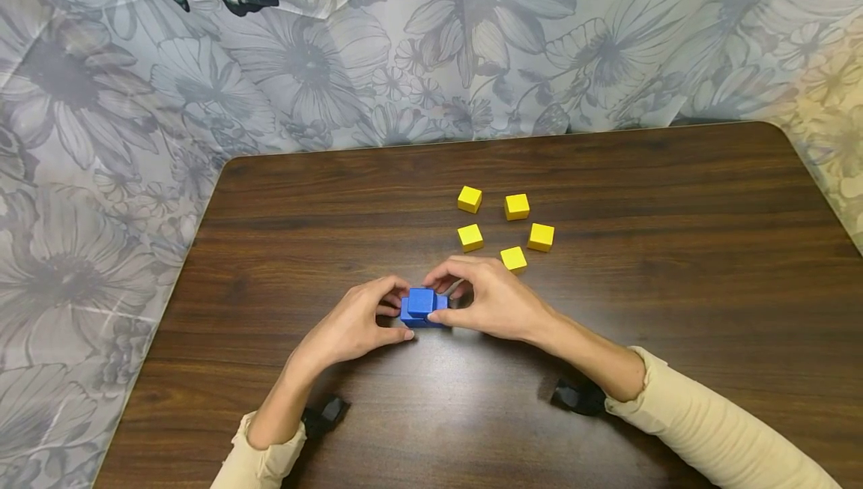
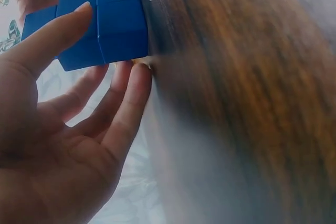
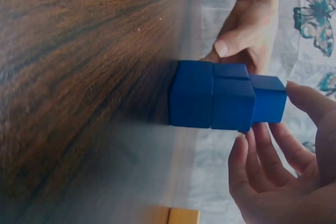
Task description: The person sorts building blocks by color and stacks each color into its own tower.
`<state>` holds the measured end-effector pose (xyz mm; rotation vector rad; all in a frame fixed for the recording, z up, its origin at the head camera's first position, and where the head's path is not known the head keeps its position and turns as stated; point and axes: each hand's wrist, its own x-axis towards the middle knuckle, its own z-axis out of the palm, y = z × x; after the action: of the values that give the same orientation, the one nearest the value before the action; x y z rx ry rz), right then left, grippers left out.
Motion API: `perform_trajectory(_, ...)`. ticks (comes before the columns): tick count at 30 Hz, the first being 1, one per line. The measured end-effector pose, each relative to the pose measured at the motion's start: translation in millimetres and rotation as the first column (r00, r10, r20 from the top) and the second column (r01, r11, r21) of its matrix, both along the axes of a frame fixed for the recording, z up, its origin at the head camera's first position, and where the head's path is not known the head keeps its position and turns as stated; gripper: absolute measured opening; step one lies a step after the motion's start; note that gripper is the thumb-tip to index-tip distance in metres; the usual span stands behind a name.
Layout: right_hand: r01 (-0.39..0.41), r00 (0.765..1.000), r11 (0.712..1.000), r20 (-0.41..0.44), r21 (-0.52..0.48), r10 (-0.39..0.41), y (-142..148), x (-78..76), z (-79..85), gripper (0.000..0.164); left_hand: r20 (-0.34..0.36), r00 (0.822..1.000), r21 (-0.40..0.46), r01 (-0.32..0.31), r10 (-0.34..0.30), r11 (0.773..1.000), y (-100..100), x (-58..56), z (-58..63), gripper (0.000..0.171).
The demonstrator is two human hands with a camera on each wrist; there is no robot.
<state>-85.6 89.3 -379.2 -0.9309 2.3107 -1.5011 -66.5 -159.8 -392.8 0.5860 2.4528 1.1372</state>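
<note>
A small stack of blue blocks (image 1: pixel 423 309) stands on the table in three levels, with a single blue cube (image 3: pixel 270 98) on top. From the right, my right hand (image 1: pixel 495 296) pinches that top cube, thumb at its near edge and fingertips around the far side. My left hand (image 1: pixel 357 320) curves loosely around the stack's left side. Its thumb (image 2: pixel 58 38) overlaps the blocks in the left wrist view, while its fingertips (image 2: pixel 139 74) lie right at their lower edge. In the head view, that thumb lies just in front of the stack, apart from it.
Several yellow cubes (image 1: pixel 517 207) lie loose on the brown wood-grain table (image 1: pixel 323 212), beyond the right hand; the nearest one (image 1: pixel 513 258) sits right behind its knuckles. Black wrist devices (image 1: pixel 578 398) hang under both forearms. A floral cloth (image 1: pixel 310 62) hangs behind the table.
</note>
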Motion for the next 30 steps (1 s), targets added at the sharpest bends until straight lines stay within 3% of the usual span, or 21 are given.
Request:
perform_trajectory(13,0.036,0.999,0.999,-0.022,0.012,-0.036,18,-7.0,6.1,0.037,-0.092,0.995,-0.024,0.020,-0.022,1.000,4,2.4,15.8,0.070)
perform_trajectory(22,0.076,0.996,0.997,-0.046,0.028,-0.075,32,-10.5,12.3,0.037,-0.154,0.988,-0.050,0.023,-0.031,0.998,7,6.3,31.8,0.077)
perform_trajectory(30,0.127,0.990,0.991,-0.073,0.032,-0.124,51,-15.6,15.3,0.035,-0.221,0.974,-0.041,0.044,-0.052,0.998,22,3.0,46.6,0.076)
